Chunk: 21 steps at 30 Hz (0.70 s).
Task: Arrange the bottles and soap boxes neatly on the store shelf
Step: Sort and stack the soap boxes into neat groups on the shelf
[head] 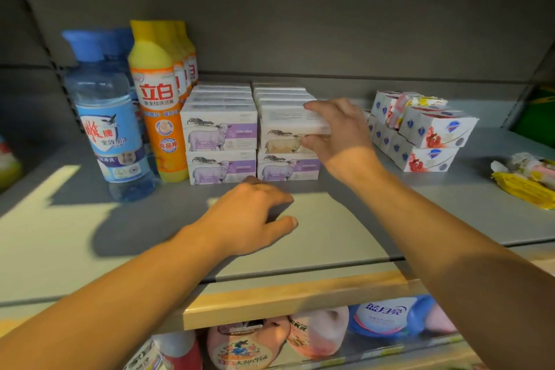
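My right hand (pixel 338 129) grips a white sheep-print soap box (pixel 285 135) by its right end, on top of the right stack of soap boxes. To its left stands a second stack of purple sheep-print boxes (pixel 220 144), with more rows behind. My left hand (pixel 255 216) rests on the grey shelf (pixel 345 228) in front of the stacks, fingers loosely curled and holding nothing. A row of orange dish-soap bottles (pixel 160 105) and blue-capped clear bottles (pixel 106 117) stands at the left.
White soap boxes with red and blue print (pixel 426 135) are piled unevenly at the right. Yellow and pink packets (pixel 525 177) lie at the far right edge. A lower shelf holds refill pouches (pixel 246 345) and a blue container (pixel 390 318).
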### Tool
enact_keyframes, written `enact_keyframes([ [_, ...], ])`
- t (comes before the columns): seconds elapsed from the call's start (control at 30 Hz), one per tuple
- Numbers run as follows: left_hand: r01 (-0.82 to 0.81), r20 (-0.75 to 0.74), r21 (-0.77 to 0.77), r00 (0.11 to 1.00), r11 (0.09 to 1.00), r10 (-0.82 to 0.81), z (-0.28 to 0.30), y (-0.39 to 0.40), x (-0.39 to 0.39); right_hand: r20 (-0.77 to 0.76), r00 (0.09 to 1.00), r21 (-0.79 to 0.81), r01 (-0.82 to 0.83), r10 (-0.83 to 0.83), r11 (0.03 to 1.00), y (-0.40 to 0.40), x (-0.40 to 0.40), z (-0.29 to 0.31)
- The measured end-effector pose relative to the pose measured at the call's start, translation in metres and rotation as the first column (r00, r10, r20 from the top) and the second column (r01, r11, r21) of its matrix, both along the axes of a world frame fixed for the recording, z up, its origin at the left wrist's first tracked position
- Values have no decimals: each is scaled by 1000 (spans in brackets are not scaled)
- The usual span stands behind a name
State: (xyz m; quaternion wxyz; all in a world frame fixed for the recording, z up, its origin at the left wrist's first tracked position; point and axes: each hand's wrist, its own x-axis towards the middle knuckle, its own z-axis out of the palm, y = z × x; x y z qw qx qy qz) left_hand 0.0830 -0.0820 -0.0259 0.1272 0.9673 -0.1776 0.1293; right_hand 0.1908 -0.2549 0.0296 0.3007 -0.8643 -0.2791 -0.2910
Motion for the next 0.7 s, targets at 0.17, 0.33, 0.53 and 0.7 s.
enact_keyframes([
  [0.17,-9,6,-16,1000,1000,9,0,0,1,72,997,-47,43,-39,998,10,15,-10],
  [0.33,-6,11,-23,1000,1000,6,0,0,2,68,997,2,43,-43,999,13,17,-17],
  [0.53,-9,5,-29,1000,1000,9,0,0,2,-97,995,212,13,8,977,14,17,-20],
  [0.7,-18,-2,-46,1000,999,17,-1,1,3,-426,898,373,67,106,925,18,24,-29],
])
